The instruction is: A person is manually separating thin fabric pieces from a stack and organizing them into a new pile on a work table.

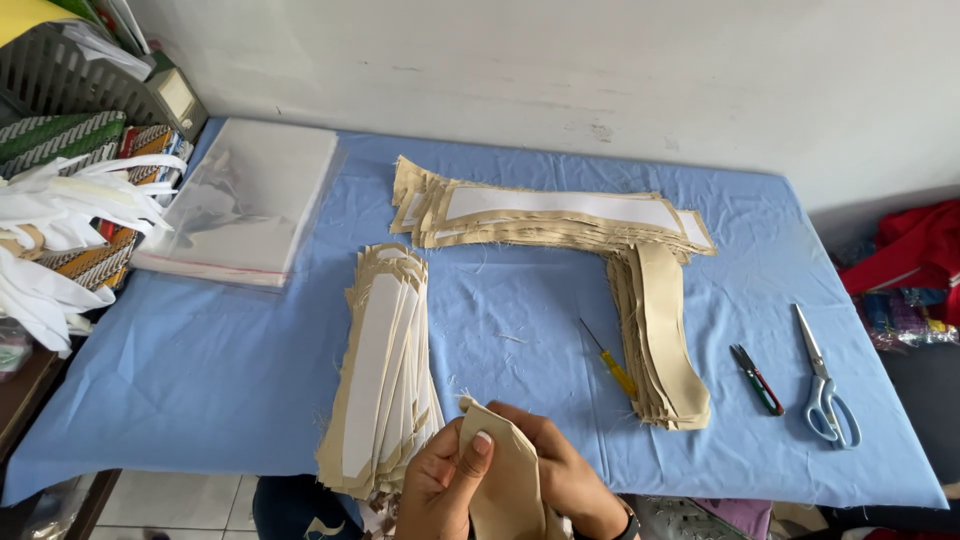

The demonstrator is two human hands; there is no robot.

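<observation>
**A:** What fills my view, biggest first?

**B:** The tabletop [200, 380], draped in a blue cloth, spans nearly the whole frame under a pale wall. At upper left lies a stack of clear plastic bags [245, 200]. Further left, at the frame's edge, I see white fabric strips [60, 230] heaped over patterned cloth, with a grey basket [70, 75] behind them.

**A:** And the cut pieces?

**B:** Three beige piles. One long pile [550, 215] runs across the upper centre, white lining showing on top. A second pile [665, 335] hangs down from its right end towards the lower right. A third pile [385, 370] lies left of centre, reaching to the tabletop's near edge, also with white lining face up.

**A:** Tools?

**B:** On the right, blue-handled scissors [825, 385]; just left of them small thread snips [757, 380]; and a yellow-handled pick [610, 360] touching the second pile's left edge.

**A:** Now my hands?

**B:** Bottom centre of the frame. My left hand [440, 485] and right hand [565, 470] both have their fingers clenched on a single beige fabric piece [500, 470], held upright between them at the tabletop's near edge, just right of the third pile. The left thumb presses its front face; the right fingers wrap behind it.
</observation>
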